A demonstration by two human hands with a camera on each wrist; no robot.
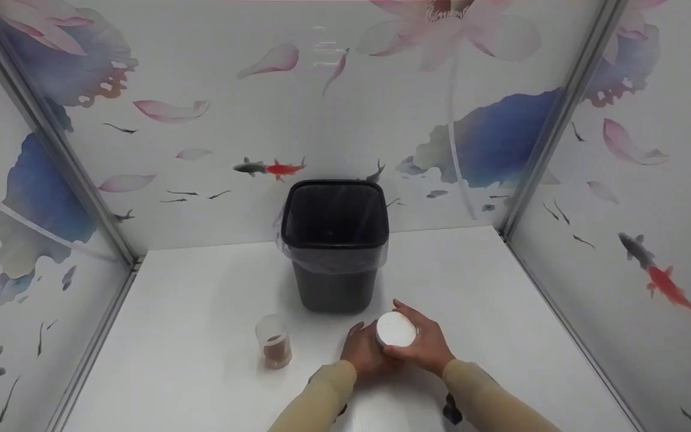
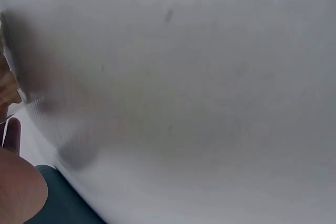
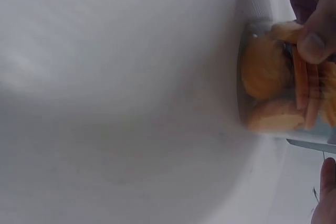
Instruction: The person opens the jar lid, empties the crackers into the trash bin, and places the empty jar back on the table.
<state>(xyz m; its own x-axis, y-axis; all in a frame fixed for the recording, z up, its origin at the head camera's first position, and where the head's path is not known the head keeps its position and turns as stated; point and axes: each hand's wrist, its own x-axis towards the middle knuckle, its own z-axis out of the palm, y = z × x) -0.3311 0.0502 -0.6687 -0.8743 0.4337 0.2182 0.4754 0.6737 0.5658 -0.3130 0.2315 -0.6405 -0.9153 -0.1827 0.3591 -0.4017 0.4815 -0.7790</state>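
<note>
In the head view, both hands are together around a clear jar with a round white lid point(image 1: 396, 329), just above the table. My left hand point(image 1: 364, 355) grips the jar's body from the left. At the lid's rim, the right hand point(image 1: 432, 343) curls its fingers and thumb. The right wrist view shows the clear jar point(image 3: 248, 90) tilted, holding orange round slices point(image 3: 265, 72), with a thumb or fingertip pressed on its side. A thumb point(image 2: 21, 187) shows in the left wrist view, beside a sliver of brownish contents.
A black bin point(image 1: 336, 285) with a clear plastic liner stands behind the hands. To their left is a clear container point(image 1: 275, 345) with something brown low inside. Printed panels enclose the white table point(image 1: 189, 336) at the back and sides.
</note>
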